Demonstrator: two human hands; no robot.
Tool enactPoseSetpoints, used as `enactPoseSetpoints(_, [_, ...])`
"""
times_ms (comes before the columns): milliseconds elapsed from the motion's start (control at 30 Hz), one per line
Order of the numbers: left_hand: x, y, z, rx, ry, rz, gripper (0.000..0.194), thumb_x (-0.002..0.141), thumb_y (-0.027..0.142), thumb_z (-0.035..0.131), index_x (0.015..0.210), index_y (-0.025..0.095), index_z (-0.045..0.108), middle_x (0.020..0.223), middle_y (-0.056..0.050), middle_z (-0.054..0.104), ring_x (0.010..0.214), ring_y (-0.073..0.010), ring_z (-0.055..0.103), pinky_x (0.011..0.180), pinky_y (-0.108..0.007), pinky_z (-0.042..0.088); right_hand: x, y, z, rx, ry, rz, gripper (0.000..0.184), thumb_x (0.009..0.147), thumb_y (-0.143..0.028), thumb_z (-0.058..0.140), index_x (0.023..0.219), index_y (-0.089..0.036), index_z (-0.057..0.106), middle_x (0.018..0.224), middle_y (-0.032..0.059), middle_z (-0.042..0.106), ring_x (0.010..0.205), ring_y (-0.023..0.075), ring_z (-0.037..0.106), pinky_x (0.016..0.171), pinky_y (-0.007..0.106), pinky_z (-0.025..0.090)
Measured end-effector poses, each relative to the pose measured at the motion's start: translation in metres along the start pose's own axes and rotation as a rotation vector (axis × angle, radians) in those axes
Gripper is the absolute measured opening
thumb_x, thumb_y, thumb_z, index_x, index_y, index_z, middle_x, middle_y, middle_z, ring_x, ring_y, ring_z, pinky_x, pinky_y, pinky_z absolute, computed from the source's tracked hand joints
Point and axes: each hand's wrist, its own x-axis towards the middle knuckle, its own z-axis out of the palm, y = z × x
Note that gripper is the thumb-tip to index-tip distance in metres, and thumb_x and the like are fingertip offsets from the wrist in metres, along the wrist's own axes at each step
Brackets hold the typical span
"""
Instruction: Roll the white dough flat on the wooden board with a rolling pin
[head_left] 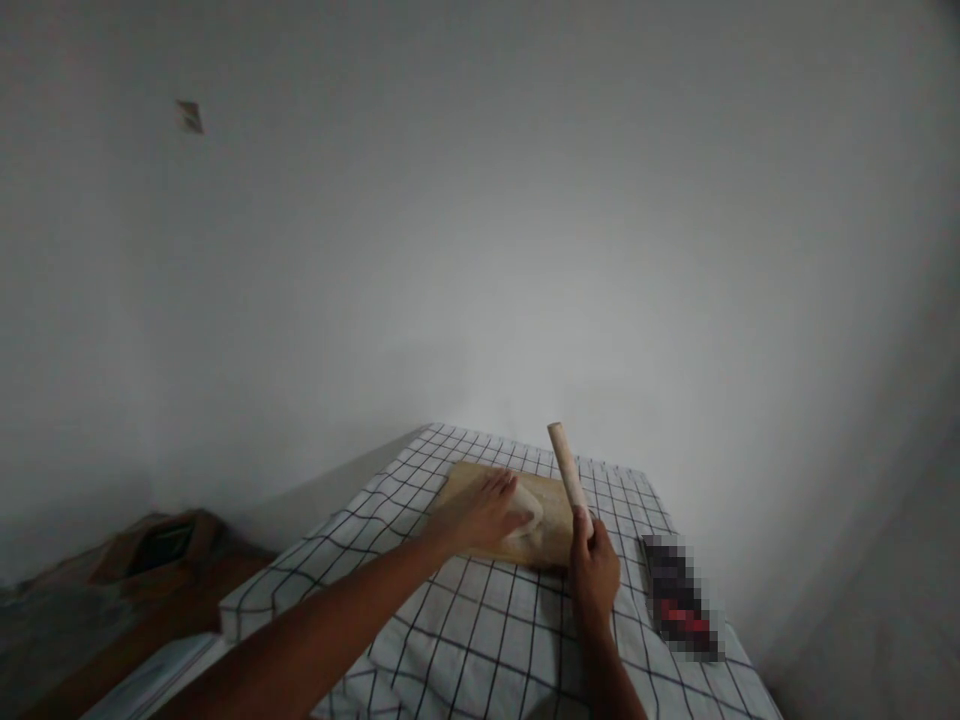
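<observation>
No words can be read anywhere; the dark and red thing (pixel 681 598) on the right is blurred. There are two hands. The left hand (pixel 484 514) lies flat with fingers spread on one pale lump of dough (pixel 528 512). The dough sits on one wooden board (pixel 551 535). The right hand (pixel 594 574) is closed around the low end of one wooden rolling pin (pixel 568 470), which tilts up over the board. The board rests on a surface with a white checked cloth (pixel 480 640).

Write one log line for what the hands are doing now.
left hand: flat on dough | right hand: grips rolling pin, tilted up | wooden board on checked cloth
</observation>
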Motion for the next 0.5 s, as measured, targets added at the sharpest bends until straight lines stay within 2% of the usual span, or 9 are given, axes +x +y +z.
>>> enactPoseSetpoints(100, [-0.007,-0.003,0.004,0.044,-0.143,-0.028,0.091,0.099,0.073,0.039,0.158,0.004,0.042,0.167,-0.027,0.033,0.158,-0.0377,0.030,0.129,-0.049,0.024,0.000,0.003,0.001,-0.016,0.010,-0.016,0.063,0.097,-0.082,0.030,0.077,-0.027,0.054,0.069,0.0005,0.064,0.066,0.0214,0.055,0.059,0.029,0.030])
enactPoseSetpoints(200, [-0.018,-0.004,-0.001,0.033,-0.154,-0.094,0.097,0.095,0.079,0.041,0.159,0.005,0.041,0.168,-0.027,0.032,0.157,-0.0396,0.030,0.128,-0.050,0.024,0.000,0.004,0.001,-0.019,0.006,-0.019,0.062,0.097,-0.081,0.030,0.076,-0.027,0.053,0.069,0.0002,0.064,0.066,0.0211,0.055,0.059,0.028,0.030])
enactPoseSetpoints(300, [-0.031,0.000,-0.017,0.013,-0.146,-0.091,0.091,0.095,0.075,0.044,0.157,0.008,0.043,0.166,-0.025,0.037,0.156,-0.0371,0.033,0.127,-0.048,0.026,0.000,0.004,0.001,-0.025,0.004,-0.018,0.063,0.097,-0.081,0.030,0.076,-0.027,0.052,0.070,0.0003,0.064,0.066,0.0208,0.055,0.060,0.028,0.030])
enactPoseSetpoints(367, [-0.040,0.003,-0.031,-0.012,-0.131,-0.082,0.082,0.096,0.069,0.049,0.152,0.008,0.049,0.163,-0.024,0.043,0.152,-0.0366,0.040,0.125,-0.047,0.030,0.001,0.003,0.000,-0.034,0.006,-0.014,0.063,0.097,-0.082,0.029,0.077,-0.027,0.053,0.070,0.0007,0.064,0.067,0.0212,0.055,0.060,0.029,0.029])
enactPoseSetpoints(500, [-0.049,0.006,-0.056,-0.114,-0.136,-0.118,0.059,0.095,0.049,0.060,0.140,0.012,0.061,0.142,-0.018,0.066,0.132,-0.0331,0.061,0.112,-0.043,0.045,0.001,0.003,0.000,-0.055,-0.012,0.004,0.064,0.096,-0.084,0.029,0.079,-0.027,0.054,0.072,0.0007,0.065,0.069,0.0221,0.055,0.061,0.029,0.029])
